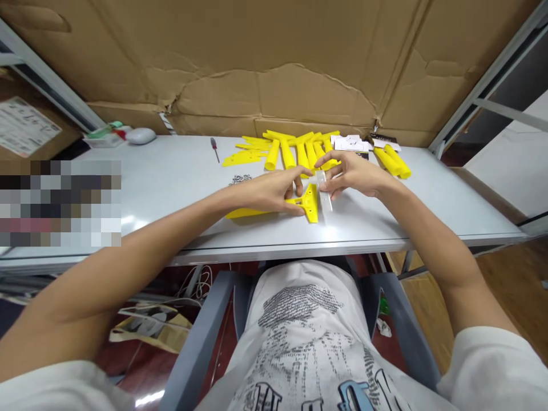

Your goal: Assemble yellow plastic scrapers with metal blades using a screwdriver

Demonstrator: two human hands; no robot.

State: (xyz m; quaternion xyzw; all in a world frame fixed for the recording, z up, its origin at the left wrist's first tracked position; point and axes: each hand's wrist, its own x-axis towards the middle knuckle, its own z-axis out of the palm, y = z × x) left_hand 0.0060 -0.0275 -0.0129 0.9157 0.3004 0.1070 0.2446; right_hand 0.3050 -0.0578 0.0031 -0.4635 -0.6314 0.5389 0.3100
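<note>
My left hand [276,191] is closed on a flat yellow T-shaped plastic part [313,200], its thumb against the wide end with small holes. The part's long tail reaches out left under my wrist, low over the table. Facing that wide end, my right hand [353,174] pinches a narrow clear strip [325,193] between thumb and fingers. Strip and yellow edge lie side by side; whether they touch, I cannot tell. Beyond my hands are several yellow T-shaped tube handles [286,151] and flat yellow pieces [244,158]. Small metal screws [240,178] lie behind my left forearm.
A screwdriver [214,149] lies at the back of the white table [171,171]. White and black packets [351,145] and two yellow tubes [393,162] are at back right. Further left sit a white mouse [141,135] and a clear box [103,137]. Cardboard [274,63] walls the back.
</note>
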